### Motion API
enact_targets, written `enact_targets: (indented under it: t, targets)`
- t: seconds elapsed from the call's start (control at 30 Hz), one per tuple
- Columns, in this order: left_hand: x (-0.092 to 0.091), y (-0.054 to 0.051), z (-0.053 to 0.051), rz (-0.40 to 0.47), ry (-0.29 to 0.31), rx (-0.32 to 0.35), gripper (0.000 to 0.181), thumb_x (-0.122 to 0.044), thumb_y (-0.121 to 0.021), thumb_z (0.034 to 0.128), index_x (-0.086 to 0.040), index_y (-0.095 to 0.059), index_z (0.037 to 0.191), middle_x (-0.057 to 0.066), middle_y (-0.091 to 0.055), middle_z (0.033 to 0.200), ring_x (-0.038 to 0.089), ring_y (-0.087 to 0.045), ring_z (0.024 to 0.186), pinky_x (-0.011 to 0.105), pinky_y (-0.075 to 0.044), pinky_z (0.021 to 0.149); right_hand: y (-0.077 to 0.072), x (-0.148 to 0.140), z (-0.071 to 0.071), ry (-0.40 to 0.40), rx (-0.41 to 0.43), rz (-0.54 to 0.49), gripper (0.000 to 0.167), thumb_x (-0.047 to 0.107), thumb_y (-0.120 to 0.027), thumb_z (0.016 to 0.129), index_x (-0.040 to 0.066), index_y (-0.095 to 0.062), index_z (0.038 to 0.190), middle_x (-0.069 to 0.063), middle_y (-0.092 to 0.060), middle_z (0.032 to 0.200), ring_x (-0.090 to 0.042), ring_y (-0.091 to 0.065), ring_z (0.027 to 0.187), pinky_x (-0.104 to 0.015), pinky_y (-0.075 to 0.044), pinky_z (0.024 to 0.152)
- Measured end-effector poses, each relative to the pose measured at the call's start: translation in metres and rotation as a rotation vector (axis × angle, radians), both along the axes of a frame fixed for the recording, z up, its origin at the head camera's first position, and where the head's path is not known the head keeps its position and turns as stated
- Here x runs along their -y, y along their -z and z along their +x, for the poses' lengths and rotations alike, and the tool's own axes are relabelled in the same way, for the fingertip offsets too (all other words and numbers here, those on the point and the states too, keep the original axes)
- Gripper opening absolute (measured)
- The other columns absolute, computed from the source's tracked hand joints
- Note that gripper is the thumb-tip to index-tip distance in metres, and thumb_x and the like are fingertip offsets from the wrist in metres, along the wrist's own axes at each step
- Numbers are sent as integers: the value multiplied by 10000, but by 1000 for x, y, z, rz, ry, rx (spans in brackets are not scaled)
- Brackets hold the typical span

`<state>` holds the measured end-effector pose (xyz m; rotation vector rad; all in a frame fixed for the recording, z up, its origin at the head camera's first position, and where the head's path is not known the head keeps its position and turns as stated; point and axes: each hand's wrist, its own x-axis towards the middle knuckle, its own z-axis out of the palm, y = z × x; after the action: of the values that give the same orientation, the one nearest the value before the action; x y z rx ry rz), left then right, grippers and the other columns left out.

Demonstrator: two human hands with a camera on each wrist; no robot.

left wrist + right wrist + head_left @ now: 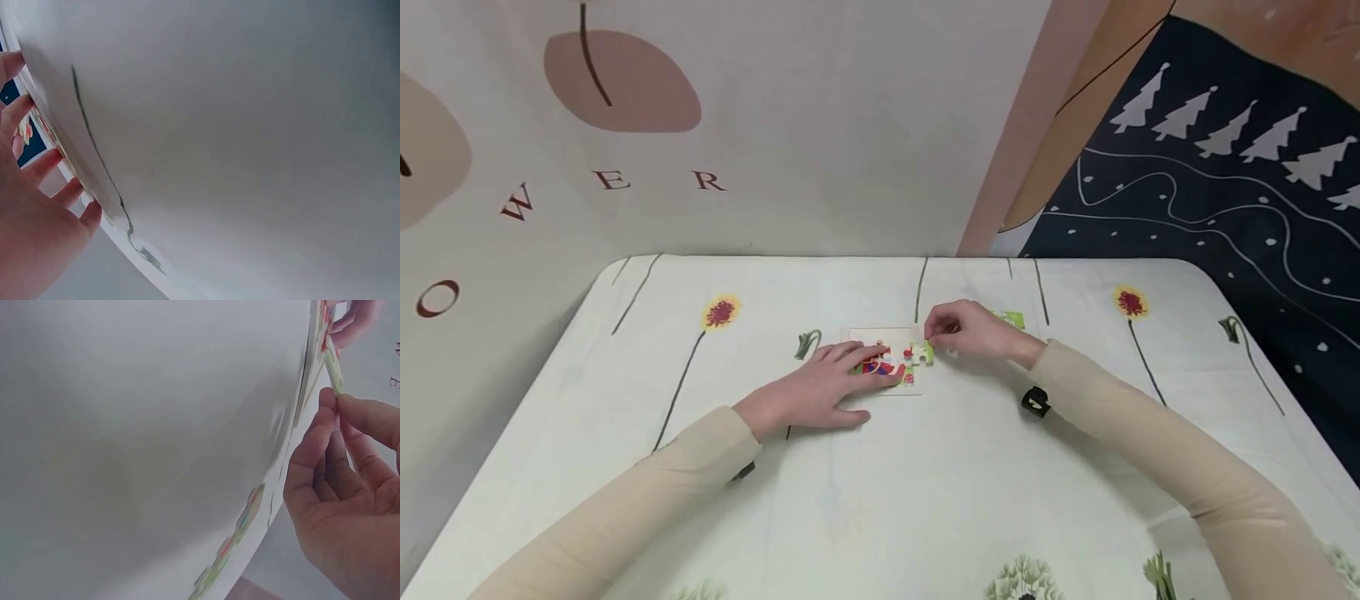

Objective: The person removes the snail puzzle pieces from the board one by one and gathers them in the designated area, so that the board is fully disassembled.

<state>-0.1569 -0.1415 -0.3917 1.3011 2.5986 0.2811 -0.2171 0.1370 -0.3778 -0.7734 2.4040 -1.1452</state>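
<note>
A small jigsaw puzzle in a white tray (pixel 868 334) lies on the table in the head view, its picture part red and blue. My left hand (pixel 820 385) rests over it with fingers spread, covering part of the picture. At the tray's right side, my right hand (pixel 977 332) pinches a green puzzle piece (pixel 921 353) between thumb and fingertips. The right wrist view shows this piece (pixel 334 369) tilted, with its far end at the puzzle; whether it is seated cannot be told. In the left wrist view, the fingertips (pixel 94 214) touch the puzzle's edge.
Other green puzzle pieces (pixel 1011 318) lie on the table behind my right hand; the right wrist view shows these loose pieces (pixel 231 544) in a row. A white flower-patterned cloth (pixel 880 500) covers the table. A printed curtain (pixel 850 167) hangs behind its far edge.
</note>
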Motion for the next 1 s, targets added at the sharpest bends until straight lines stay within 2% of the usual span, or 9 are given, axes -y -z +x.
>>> enact_targets:
  t: [0.2,0.5,0.73,1.0]
  targets:
    - [-1,-1,-1,-3,16,-31,555,-382,-577,930,-326,-435,1463,90,-262,1554,352,-233,1386,573,-233,1052,-5,-20,4,27,-31,12,59,-4,-642,897,52,-663,896,-41,-679,868,-189,-589,788,-357,-478,781]
    - [-1,2,1,16,28,-37,556,-363,-596,928,-305,-447,1460,99,-259,1554,372,-242,1380,579,-224,1054,-12,-47,12,101,-49,39,52,-21,-643,892,25,-667,898,-75,-687,924,-207,-615,840,-391,-484,822]
    - [1,3,0,12,24,-40,556,-370,-594,929,-315,-443,1461,94,-253,1557,378,-245,1378,584,-224,1052,-15,-66,13,117,-67,44,72,-39,-625,893,-3,-666,941,-73,-688,909,-216,-601,845,-408,-472,831]
    - [0,3,0,33,37,-51,558,-363,-595,926,-306,-447,1460,104,-274,1548,380,-259,1369,584,-240,1045,-16,-83,17,195,-56,109,87,-8,-640,900,-1,-673,980,-72,-668,913,-218,-562,843,-362,-459,816]
